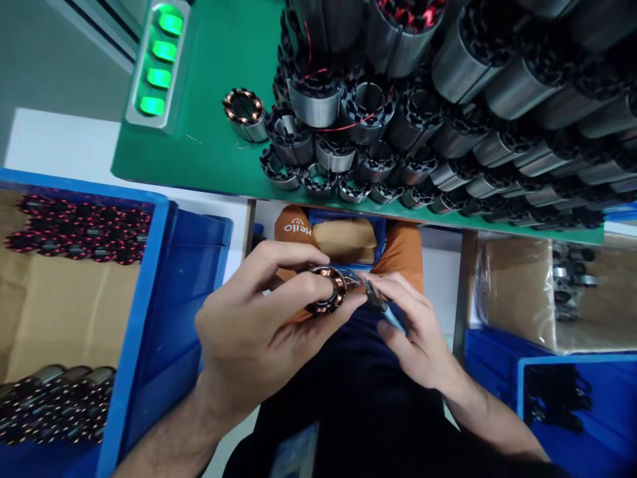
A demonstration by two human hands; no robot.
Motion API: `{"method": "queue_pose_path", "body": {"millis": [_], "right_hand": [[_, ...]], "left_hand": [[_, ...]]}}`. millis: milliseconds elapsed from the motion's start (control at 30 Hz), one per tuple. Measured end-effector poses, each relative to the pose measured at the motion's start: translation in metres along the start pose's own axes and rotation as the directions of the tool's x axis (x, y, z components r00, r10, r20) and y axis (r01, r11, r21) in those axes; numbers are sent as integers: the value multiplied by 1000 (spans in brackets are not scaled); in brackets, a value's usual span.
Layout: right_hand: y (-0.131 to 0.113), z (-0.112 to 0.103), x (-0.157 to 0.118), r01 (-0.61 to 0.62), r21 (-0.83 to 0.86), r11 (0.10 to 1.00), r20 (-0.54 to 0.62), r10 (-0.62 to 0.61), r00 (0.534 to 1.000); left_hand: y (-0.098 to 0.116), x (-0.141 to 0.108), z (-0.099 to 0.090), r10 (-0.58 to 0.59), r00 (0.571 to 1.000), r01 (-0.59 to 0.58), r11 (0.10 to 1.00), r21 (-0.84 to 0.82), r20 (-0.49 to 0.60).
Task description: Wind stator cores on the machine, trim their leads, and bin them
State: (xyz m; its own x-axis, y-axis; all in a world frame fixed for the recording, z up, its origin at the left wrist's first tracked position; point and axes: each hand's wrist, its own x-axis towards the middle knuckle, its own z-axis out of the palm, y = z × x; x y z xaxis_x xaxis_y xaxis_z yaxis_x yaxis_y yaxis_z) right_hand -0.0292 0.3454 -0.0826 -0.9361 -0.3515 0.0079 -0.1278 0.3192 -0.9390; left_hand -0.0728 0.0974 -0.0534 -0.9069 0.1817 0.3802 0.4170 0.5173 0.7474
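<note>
My left hand [269, 312] is closed around a motor stator with copper windings [338, 292], a finger resting in its bore. The stator's wound end faces up and to the right. My right hand [415, 328] grips small cutting pliers with light-blue handles [391, 315]. The dark jaws of the pliers point left, close to thin wire ends at the right side of the stator. Whether the jaws touch the wires I cannot tell. Both hands are above my lap, below the front edge of the green mat [213, 166].
Many stators [368, 113] stand stacked on the mat; one copper-wound stator [246, 116] stands apart at their left. A strip with green lights [158, 66] lies at upper left. Blue bins [162, 265] with wound stators are on the left; a cardboard box [517, 292] and another blue bin [587, 362] are right.
</note>
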Motion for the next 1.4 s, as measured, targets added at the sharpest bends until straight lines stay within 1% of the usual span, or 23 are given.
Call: {"method": "queue_pose_path", "body": {"millis": [167, 200, 333, 400, 500, 533, 567, 600, 633, 667, 700, 733, 767, 800, 833, 900, 1000, 1067, 1133, 1400], "right_hand": [[-2, 0, 4, 28, -11, 1000, -17, -28, 999], [-2, 0, 4, 32, -18, 999, -20, -33, 999], [-1, 3, 5, 48, -47, 998, -49, -50, 998], [0, 6, 5, 44, -48, 998, -76, -48, 996], [3, 9, 6, 42, -10, 999, -92, -43, 995], [4, 9, 7, 39, -7, 999, -99, -40, 994], [6, 8, 9, 29, -22, 999, -110, -31, 993], [8, 7, 11, 10, -54, 998, -123, -17, 992], [10, 5, 13, -12, -95, 995, -133, -1, 991], [12, 3, 14, -30, -138, 990, -138, 11, 990], [13, 1, 15, -37, -184, 982, -138, 12, 990], [15, -1, 16, -29, -230, 973, -137, -3, 991], [17, -2, 16, -5, -276, 961, -137, -35, 990], [18, -2, 16, 29, -322, 946, -142, -78, 987], [19, -1, 16, 61, -368, 928, -151, -124, 981], [20, 1, 16, 112, -449, 886, -164, -205, 965], [19, 6, 16, 134, -512, 849, -193, -265, 945], [18, 7, 18, 137, -515, 846, -215, -282, 935], [16, 7, 20, 144, -500, 854, -221, -287, 932], [17, 4, 17, 129, -394, 910, -200, -221, 955]], "left_hand": [[2, 0, 2, -25, 1000, 24, 999, -21, -14], [1, 0, 2, -16, 1000, 16, 1000, -20, -22], [0, 2, 2, 77, 995, -76, 997, 22, -64], [-1, 2, 2, 94, 993, -93, 995, 20, -69], [-4, 1, 4, 67, 995, -68, 998, -12, -77], [-7, 1, 6, 31, 996, -35, 998, -55, -80], [-10, 1, 8, -27, 997, 17, 990, -142, -73], [-13, 1, 11, -113, 992, 95, 958, -271, -51], [-17, 1, 13, -220, 976, 196, 885, -422, -8], [-20, 1, 16, -328, 943, 303, 769, -563, 61], [-23, 1, 20, -417, 898, 396, 630, -668, 139], [-25, 1, 23, -483, 851, 462, 497, -735, 208], [-26, 1, 26, -526, 810, 500, 390, -773, 259], [-26, 0, 28, -549, 780, 524, 311, -793, 300], [-25, 0, 30, -554, 763, 536, 252, -806, 334], [-21, 0, 34, -550, 743, 546, 170, -820, 381], [-14, 0, 37, -552, 718, 570, 117, -813, 424], [-11, 1, 38, -565, 701, 586, 110, -803, 435], [-10, 1, 39, -568, 694, 599, 113, -793, 443], [-10, -3, 43, -550, 709, 595, 131, -793, 442]]}}
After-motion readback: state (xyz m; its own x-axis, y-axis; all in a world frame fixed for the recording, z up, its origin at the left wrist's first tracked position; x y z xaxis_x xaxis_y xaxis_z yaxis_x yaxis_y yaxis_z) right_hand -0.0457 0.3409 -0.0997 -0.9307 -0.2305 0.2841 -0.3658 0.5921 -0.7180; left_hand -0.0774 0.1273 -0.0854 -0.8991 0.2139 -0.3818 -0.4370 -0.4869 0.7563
